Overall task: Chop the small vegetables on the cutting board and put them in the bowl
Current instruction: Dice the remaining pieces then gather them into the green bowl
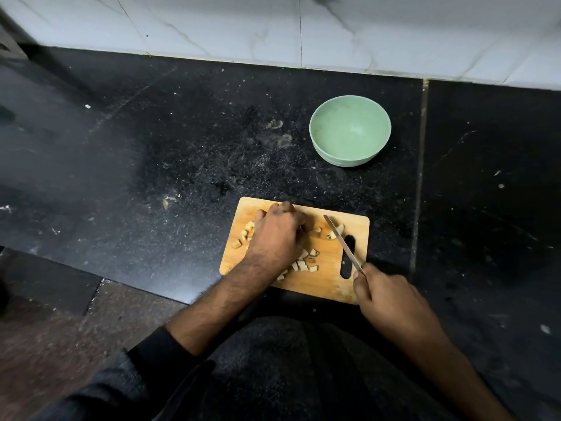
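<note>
A wooden cutting board [324, 282] lies near the front edge of a black counter. Several pale chopped vegetable pieces [302, 264] are scattered over it, some to the left of my hand and a few by the blade. My left hand [277, 235] lies curled over the middle of the board; whether its fingers hold pieces is hidden. My right hand [385, 294] grips the handle of a slim knife [341, 241], whose blade points up-left over the board's handle slot. A pale green bowl [329, 147] stands empty behind the board.
The black stone counter [182, 147] is scratched and dotted with crumbs. A white tiled wall [273, 28] runs along its back. A seam [420, 177] crosses the counter right of the bowl. My dark-clothed lap fills the lower view.
</note>
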Demonstrator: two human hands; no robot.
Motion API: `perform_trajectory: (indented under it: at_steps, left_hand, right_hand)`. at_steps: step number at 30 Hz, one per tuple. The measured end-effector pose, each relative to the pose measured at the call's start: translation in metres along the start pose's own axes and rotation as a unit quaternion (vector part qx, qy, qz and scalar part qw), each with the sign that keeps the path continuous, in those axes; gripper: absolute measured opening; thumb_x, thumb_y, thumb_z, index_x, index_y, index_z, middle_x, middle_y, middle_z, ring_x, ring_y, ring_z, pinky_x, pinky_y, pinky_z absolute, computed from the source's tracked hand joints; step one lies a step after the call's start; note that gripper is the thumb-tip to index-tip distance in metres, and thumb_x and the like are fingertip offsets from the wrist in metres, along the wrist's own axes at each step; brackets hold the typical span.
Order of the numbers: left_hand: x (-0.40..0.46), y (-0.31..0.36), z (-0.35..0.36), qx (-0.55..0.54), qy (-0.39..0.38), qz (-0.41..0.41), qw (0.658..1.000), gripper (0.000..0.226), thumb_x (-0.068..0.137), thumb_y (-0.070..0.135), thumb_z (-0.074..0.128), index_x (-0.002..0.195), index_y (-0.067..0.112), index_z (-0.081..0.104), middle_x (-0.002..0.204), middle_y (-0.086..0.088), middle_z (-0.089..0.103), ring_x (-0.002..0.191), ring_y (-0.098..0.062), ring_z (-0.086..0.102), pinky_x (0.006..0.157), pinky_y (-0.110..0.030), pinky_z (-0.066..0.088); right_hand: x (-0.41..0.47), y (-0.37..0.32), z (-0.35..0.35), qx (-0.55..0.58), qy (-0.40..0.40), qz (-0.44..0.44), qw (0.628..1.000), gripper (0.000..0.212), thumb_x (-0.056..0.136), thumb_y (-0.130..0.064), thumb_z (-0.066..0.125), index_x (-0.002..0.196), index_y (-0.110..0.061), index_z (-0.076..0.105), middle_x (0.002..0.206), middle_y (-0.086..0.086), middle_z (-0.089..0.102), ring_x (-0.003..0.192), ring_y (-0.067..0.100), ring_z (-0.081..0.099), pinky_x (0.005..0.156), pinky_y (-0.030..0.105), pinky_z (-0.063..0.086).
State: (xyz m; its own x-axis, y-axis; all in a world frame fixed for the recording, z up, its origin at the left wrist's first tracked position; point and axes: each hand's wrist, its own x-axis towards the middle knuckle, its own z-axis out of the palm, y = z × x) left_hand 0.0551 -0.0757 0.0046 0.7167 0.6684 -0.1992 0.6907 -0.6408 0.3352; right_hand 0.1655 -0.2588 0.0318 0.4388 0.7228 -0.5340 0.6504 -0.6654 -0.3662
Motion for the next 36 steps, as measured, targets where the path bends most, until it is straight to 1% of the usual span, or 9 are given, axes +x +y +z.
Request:
perform_trajectory:
  at_steps: [4, 7, 10, 16, 21, 25, 28, 32, 36]
  left_hand:
    - [0.001, 0.003, 0.003, -0.018, 0.021, 0.014, 1.000, 0.028, 0.092, 0.034, 0.057, 0.118, 0.031, 0.066, 0.113, 0.006, 0.052, 0.115, -0.016, 0.046, 0.092, -0.040, 0.033]
    - [0.001, 0.013, 0.008, -0.027, 0.009, 0.053, 0.998, 0.032, 0.093, 0.042, 0.058, 0.123, 0.030, 0.062, 0.115, 0.008, 0.051, 0.113, -0.013, 0.044, 0.092, -0.039, 0.031]
    - [0.004, 0.020, 0.012, -0.008, -0.003, 0.084, 0.996, 0.023, 0.094, 0.031, 0.058, 0.115, 0.030, 0.066, 0.114, 0.011, 0.055, 0.113, -0.013, 0.049, 0.089, -0.035, 0.028]
    - [0.001, 0.018, 0.001, 0.047, -0.019, 0.042, 0.998, 0.018, 0.089, 0.028, 0.055, 0.100, 0.024, 0.068, 0.103, 0.004, 0.065, 0.107, -0.019, 0.052, 0.094, -0.039, 0.027]
    - [-0.002, 0.018, 0.000, 0.066, -0.011, 0.033, 0.997, 0.022, 0.096, 0.029, 0.051, 0.113, 0.027, 0.065, 0.111, 0.004, 0.067, 0.115, -0.022, 0.045, 0.091, -0.041, 0.023]
    - [-0.003, 0.023, -0.001, 0.046, -0.034, 0.122, 0.991, 0.030, 0.096, 0.031, 0.052, 0.124, 0.034, 0.059, 0.122, 0.009, 0.053, 0.113, -0.016, 0.038, 0.079, -0.034, 0.016]
    - [-0.003, 0.019, 0.000, 0.069, -0.071, 0.174, 0.980, 0.024, 0.094, 0.031, 0.057, 0.115, 0.037, 0.064, 0.124, 0.013, 0.052, 0.112, -0.014, 0.040, 0.079, -0.032, 0.013]
    - [0.004, 0.018, 0.000, 0.076, -0.066, 0.165, 0.981, 0.016, 0.093, 0.036, 0.060, 0.108, 0.035, 0.069, 0.117, 0.012, 0.057, 0.116, -0.015, 0.044, 0.085, -0.035, 0.019]
    - [0.009, 0.017, 0.004, 0.059, -0.030, 0.131, 0.989, 0.024, 0.095, 0.045, 0.056, 0.112, 0.031, 0.067, 0.112, 0.009, 0.062, 0.114, -0.017, 0.048, 0.090, -0.036, 0.022]
  right_hand:
    - [-0.001, 0.001, -0.001, 0.000, 0.010, 0.000, 1.000, 0.025, 0.104, -0.043, 0.030, 0.107, -0.029, 0.050, 0.072, -0.001, 0.061, 0.065, 0.013, 0.062, 0.069, 0.044, 0.057]
    - [-0.002, 0.005, -0.002, -0.003, 0.014, 0.013, 1.000, 0.026, 0.103, -0.046, 0.029, 0.099, -0.029, 0.048, 0.073, -0.002, 0.060, 0.067, 0.015, 0.063, 0.071, 0.045, 0.057]
    - [-0.004, 0.006, -0.004, -0.002, 0.022, 0.023, 0.999, 0.028, 0.103, -0.047, 0.028, 0.097, -0.027, 0.047, 0.075, -0.003, 0.060, 0.072, 0.020, 0.064, 0.073, 0.045, 0.056]
    - [-0.008, 0.008, -0.001, 0.014, 0.020, 0.031, 0.999, 0.027, 0.103, -0.046, 0.028, 0.096, -0.027, 0.046, 0.076, -0.002, 0.059, 0.076, 0.022, 0.063, 0.074, 0.042, 0.054]
    - [-0.006, 0.006, 0.001, 0.018, 0.010, 0.021, 1.000, 0.026, 0.105, -0.044, 0.028, 0.096, -0.027, 0.045, 0.074, -0.004, 0.057, 0.067, 0.008, 0.055, 0.065, 0.034, 0.044]
    - [-0.005, 0.008, 0.001, 0.011, 0.012, 0.024, 1.000, 0.028, 0.104, -0.046, 0.028, 0.096, -0.027, 0.046, 0.077, -0.002, 0.059, 0.075, 0.018, 0.062, 0.074, 0.042, 0.054]
    - [-0.004, 0.009, 0.001, 0.007, 0.008, 0.026, 1.000, 0.027, 0.104, -0.046, 0.028, 0.096, -0.027, 0.046, 0.079, -0.002, 0.059, 0.077, 0.020, 0.063, 0.075, 0.044, 0.054]
    - [-0.004, 0.009, 0.003, 0.008, 0.011, 0.020, 1.000, 0.027, 0.104, -0.045, 0.028, 0.094, -0.027, 0.045, 0.076, -0.002, 0.057, 0.073, 0.016, 0.060, 0.072, 0.041, 0.053]
    - [-0.004, 0.006, 0.006, 0.013, 0.008, 0.010, 1.000, 0.027, 0.104, -0.046, 0.027, 0.097, -0.029, 0.047, 0.075, -0.002, 0.059, 0.071, 0.014, 0.061, 0.072, 0.042, 0.054]
